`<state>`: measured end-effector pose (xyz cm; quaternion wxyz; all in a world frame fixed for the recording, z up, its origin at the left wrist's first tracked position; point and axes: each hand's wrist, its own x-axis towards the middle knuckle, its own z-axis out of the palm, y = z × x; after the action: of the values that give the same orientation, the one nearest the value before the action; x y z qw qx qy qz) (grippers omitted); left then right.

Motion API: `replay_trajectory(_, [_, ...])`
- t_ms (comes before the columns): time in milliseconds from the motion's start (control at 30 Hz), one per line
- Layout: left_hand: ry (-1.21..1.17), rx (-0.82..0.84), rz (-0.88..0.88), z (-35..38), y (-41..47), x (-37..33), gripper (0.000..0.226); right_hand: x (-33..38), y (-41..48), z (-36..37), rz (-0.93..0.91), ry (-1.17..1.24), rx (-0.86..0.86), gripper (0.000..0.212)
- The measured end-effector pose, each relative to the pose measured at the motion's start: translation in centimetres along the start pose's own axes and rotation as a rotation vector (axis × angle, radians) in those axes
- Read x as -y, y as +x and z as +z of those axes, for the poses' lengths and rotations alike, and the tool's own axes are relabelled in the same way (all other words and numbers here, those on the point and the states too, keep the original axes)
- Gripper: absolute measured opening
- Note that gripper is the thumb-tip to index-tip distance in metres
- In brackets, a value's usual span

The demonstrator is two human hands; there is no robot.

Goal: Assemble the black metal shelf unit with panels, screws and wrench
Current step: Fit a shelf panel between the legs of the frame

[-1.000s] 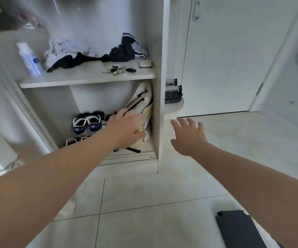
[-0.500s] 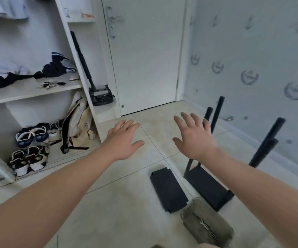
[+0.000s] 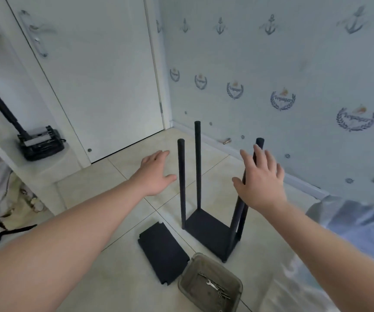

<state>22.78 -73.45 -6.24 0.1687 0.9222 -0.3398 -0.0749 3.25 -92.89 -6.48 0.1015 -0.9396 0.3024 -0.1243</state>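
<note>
Left hand (image 3: 156, 174): fingers straight and loosely together, holding nothing. It hovers just left of the two left posts.
Right hand (image 3: 260, 181): fingers spread, palm down, in front of the right far post (image 3: 258, 144). I cannot tell whether it touches it.
Shelf frame (image 3: 208, 233): mid-scene on the tiled floor (image 3: 105, 273), a black base panel with four black posts standing upright from its corners.
Loose panel (image 3: 162, 251): black, lying flat on the floor just left of the frame's base.
Tray (image 3: 187, 278): clear grey, nearest of all, just beside the loose panel's near corner. A wrench (image 3: 210, 283) and screws (image 3: 223, 293) lie inside.
Surroundings: white door (image 3: 105, 75) far left; anchor-print wall (image 3: 282, 64) to the right; pale blue cloth (image 3: 361, 224) near right.
</note>
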Motion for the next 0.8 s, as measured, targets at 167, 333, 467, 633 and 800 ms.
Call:
replay_trajectory(167, [-0.048, -0.004, -0.004, 1.0, 6.3, -1.9, 0.089, -1.6, 2.0, 1.5, 0.088, 0.362, 0.094, 0.074])
replay_trajectory(333, [-0.151, 0.003, -0.023, 2.2, 10.9, -3.1, 0.086, -2.7, 4.0, 3.5, 0.211, 0.581, 0.086, 0.053])
replay_trajectory(467, [-0.163, -0.038, -0.039, 3.1, 13.3, -2.9, 0.068, -3.8, 4.9, 5.1, 0.302, 0.654, 0.062, 0.024])
replay_trajectory(633, [-0.204, -0.086, -0.026, 4.7, 13.9, -2.9, 0.027, -3.8, 5.1, 6.0, 0.310, 0.733, 0.018, 0.018])
replay_trajectory(800, [-0.261, -0.129, 0.006, 4.5, 12.4, -2.6, 0.024, -3.0, 4.8, 5.3, 0.299, 0.765, 0.019, 0.020])
